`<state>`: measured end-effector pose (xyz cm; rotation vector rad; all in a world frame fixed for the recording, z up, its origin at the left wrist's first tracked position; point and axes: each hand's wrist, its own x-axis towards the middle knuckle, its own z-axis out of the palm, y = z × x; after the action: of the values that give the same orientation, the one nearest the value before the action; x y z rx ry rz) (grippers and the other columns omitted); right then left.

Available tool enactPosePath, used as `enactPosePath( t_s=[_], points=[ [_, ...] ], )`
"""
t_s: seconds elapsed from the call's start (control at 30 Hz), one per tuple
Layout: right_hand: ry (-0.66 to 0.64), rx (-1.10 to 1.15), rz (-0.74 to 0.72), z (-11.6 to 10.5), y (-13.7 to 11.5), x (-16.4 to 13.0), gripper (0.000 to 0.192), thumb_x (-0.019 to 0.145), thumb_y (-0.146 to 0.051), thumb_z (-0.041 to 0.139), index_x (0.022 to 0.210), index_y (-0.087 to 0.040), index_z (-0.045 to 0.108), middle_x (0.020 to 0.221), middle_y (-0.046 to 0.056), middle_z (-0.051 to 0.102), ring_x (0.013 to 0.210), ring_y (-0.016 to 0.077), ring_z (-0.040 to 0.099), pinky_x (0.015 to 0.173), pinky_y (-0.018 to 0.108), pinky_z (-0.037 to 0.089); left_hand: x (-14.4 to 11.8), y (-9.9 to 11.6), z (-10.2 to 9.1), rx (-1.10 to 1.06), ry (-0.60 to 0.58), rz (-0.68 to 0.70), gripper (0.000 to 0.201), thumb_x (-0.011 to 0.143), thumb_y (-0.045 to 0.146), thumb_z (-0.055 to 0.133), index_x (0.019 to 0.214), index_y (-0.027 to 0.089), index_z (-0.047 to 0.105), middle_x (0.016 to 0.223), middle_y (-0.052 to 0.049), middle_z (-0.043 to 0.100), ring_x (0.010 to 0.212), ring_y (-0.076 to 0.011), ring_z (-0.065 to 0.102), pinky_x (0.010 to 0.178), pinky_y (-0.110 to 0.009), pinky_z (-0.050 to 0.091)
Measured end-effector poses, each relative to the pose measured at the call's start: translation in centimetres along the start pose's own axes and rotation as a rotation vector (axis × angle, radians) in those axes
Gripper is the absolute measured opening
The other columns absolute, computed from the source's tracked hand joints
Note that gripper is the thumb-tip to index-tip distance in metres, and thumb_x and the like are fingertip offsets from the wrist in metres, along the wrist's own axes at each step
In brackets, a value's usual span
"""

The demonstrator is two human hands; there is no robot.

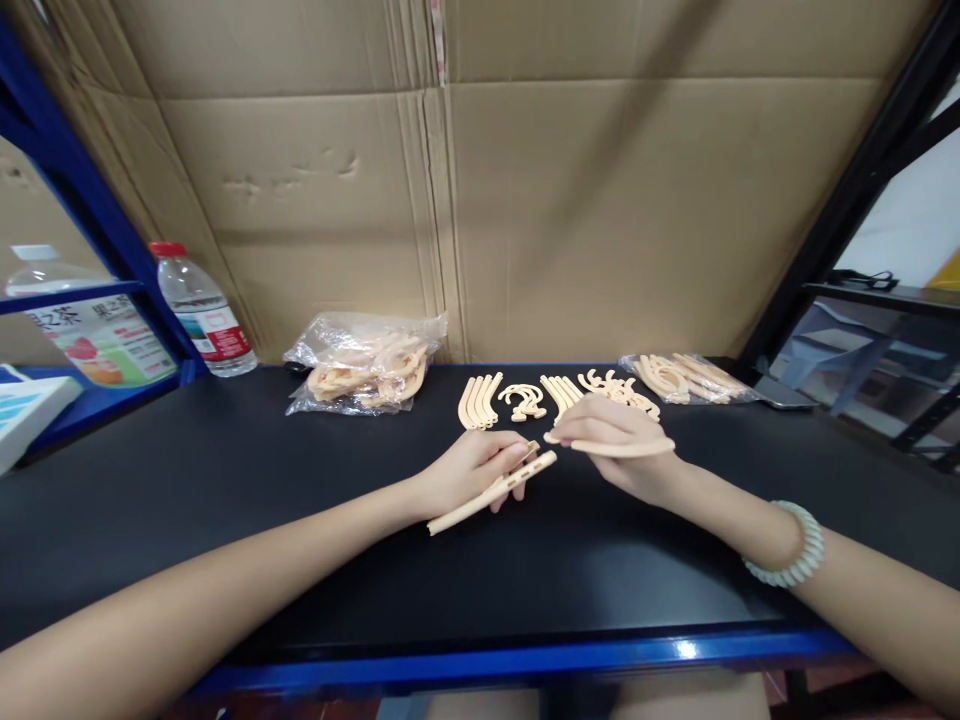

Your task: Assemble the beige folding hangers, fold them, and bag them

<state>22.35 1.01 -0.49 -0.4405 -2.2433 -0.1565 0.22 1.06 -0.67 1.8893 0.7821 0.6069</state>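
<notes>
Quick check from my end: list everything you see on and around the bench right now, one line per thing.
curved strips: several, beige, two fanned rows mid-table
hook pieces: small cluster, beige, between the rows
left bag: one, clear, beige parts inside, back left
right bag: one, clear, beige parts inside, back right
water bottle: one, clear with red cap, far left
table: one, black top, blue front edge
cardboard: brown sheets, behind table
bracelet: one, pale green, right wrist
left hand: holds long strip, beige
right hand: holds second strip, beige
</notes>
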Motion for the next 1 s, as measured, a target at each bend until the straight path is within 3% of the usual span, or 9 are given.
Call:
enactPosePath(
  t_s=[0.2, 0.33, 0.43, 0.53, 0.67, 0.8, 0.87, 0.93, 1.0],
  points=[
    [0.081, -0.049, 0.366, -2.3, 3.5, 0.5, 0.023, 0.089, -0.013, 0.040, 0.095, -0.019, 0.061, 0.091, 0.007, 0.060, 0.082, 0.0191, 0.059, 0.074, 0.035, 0.049, 0.7, -0.8, -1.0, -0.527, 0.018, -0.076, 0.028, 0.083, 0.035, 0.061, 0.095, 0.009, 0.062, 0.076, -0.011, 0.070, 0.053, -0.0140, 0.063, 0.052, -0.023, 0.050],
    [-0.085, -0.185, 0.742, -4.8, 7.6, -1.0, 0.036, 0.084, -0.019, 0.050, 0.119, -0.015, 0.055, 0.074, 0.003, 0.064, 0.064, 0.0177, 0.058, 0.062, 0.030, 0.045, 0.9, -0.4, -1.3, -0.666, 0.126, -0.134, 0.015, 0.085, 0.018, 0.057, 0.095, 0.009, 0.065, 0.083, -0.013, 0.072, 0.072, -0.0184, 0.069, 0.070, -0.026, 0.055],
    [-0.222, -0.315, 0.888, -5.4, 10.0, -2.4, 0.029, 0.082, -0.015, 0.048, 0.104, -0.013, 0.065, 0.070, 0.005, 0.066, 0.062, 0.0174, 0.058, 0.059, 0.028, 0.043, 1.1, 0.0, -1.2, -0.728, 0.214, -0.209, 0.016, 0.088, 0.012, 0.052, 0.092, 0.007, 0.067, 0.082, -0.013, 0.072, 0.076, -0.0185, 0.070, 0.076, -0.027, 0.055],
    [-0.267, -0.337, 0.928, -4.9, 11.0, -3.4, 0.030, 0.080, -0.012, 0.044, 0.098, -0.011, 0.069, 0.066, 0.005, 0.067, 0.056, 0.0161, 0.058, 0.054, 0.026, 0.041, 1.3, 0.5, -1.1, -0.777, 0.267, -0.227, 0.017, 0.088, 0.010, 0.051, 0.090, 0.007, 0.068, 0.082, -0.012, 0.071, 0.077, -0.0184, 0.069, 0.079, -0.029, 0.056],
    [-0.290, -0.381, 0.916, -4.5, 11.1, -3.9, 0.024, 0.082, -0.015, 0.046, 0.084, -0.012, 0.069, 0.063, 0.007, 0.066, 0.058, 0.0177, 0.059, 0.056, 0.027, 0.042, 1.3, 0.5, -1.2, -0.810, 0.277, -0.212, 0.017, 0.086, 0.008, 0.052, 0.091, 0.008, 0.068, 0.083, -0.010, 0.070, 0.078, -0.0179, 0.068, 0.077, -0.030, 0.056],
    [-0.250, -0.422, 0.823, -4.4, 9.8, -3.1, 0.025, 0.086, -0.019, 0.044, 0.085, -0.013, 0.068, 0.083, 0.012, 0.068, 0.080, 0.0233, 0.061, 0.073, 0.034, 0.045, 1.3, 0.0, -1.3, -0.845, 0.260, -0.185, 0.021, 0.086, 0.007, 0.052, 0.098, 0.009, 0.068, 0.084, -0.009, 0.069, 0.077, -0.0167, 0.067, 0.077, -0.030, 0.056],
    [-0.204, -0.367, 0.701, -3.8, 8.0, -2.1, 0.023, 0.088, -0.021, 0.046, 0.098, -0.015, 0.066, 0.091, 0.011, 0.067, 0.086, 0.0232, 0.060, 0.079, 0.036, 0.045, 1.2, -0.2, -1.3, -0.859, 0.257, -0.185, 0.023, 0.086, 0.006, 0.052, 0.102, 0.010, 0.068, 0.081, -0.008, 0.068, 0.075, -0.0160, 0.067, 0.075, -0.028, 0.056],
    [-0.125, -0.220, 0.454, -2.7, 5.3, -0.9, 0.025, 0.089, -0.021, 0.048, 0.109, -0.016, 0.061, 0.092, 0.009, 0.064, 0.088, 0.0227, 0.058, 0.080, 0.038, 0.047, 1.2, -0.3, -1.3, -0.870, 0.266, -0.188, 0.025, 0.085, 0.005, 0.053, 0.105, 0.011, 0.068, 0.076, -0.007, 0.068, 0.072, -0.0155, 0.067, 0.072, -0.027, 0.056],
    [-0.147, -0.094, 0.219, -1.5, 2.1, 0.2, 0.029, 0.089, -0.021, 0.051, 0.118, -0.021, 0.057, 0.103, 0.009, 0.061, 0.098, 0.0227, 0.054, 0.086, 0.040, 0.046, 1.1, -0.3, -1.2, -0.874, 0.284, -0.184, 0.027, 0.084, 0.003, 0.052, 0.104, 0.011, 0.068, 0.074, -0.007, 0.068, 0.068, -0.0147, 0.067, 0.068, -0.025, 0.055]
  ],
)
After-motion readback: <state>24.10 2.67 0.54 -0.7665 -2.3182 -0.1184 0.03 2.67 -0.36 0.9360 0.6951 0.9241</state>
